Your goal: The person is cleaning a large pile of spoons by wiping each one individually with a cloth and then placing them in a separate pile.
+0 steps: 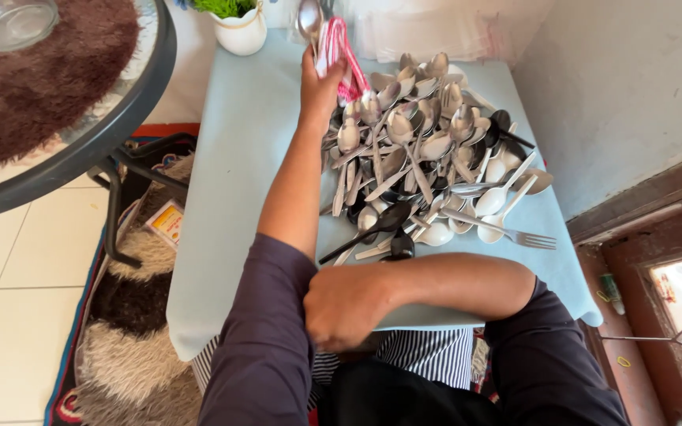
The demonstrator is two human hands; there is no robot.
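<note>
Left hand (319, 79), top centre, grasps a red-and-white striped bundle (341, 55), perhaps with a metal spoon (309, 17); right hand (346, 305) clenches the left sleeve (266, 331); best lifted clear of the heaped metal cutlery (428, 150).

Pale blue tablecloth (238, 158), silver spoons (428, 150) — some black, perhaps plastic

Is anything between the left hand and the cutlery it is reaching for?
Nothing visible: the left hand already grips a spoon and a red-and-white bundle at the far table edge. The right hand grips the left sleeve, away from the cutlery pile.
</note>
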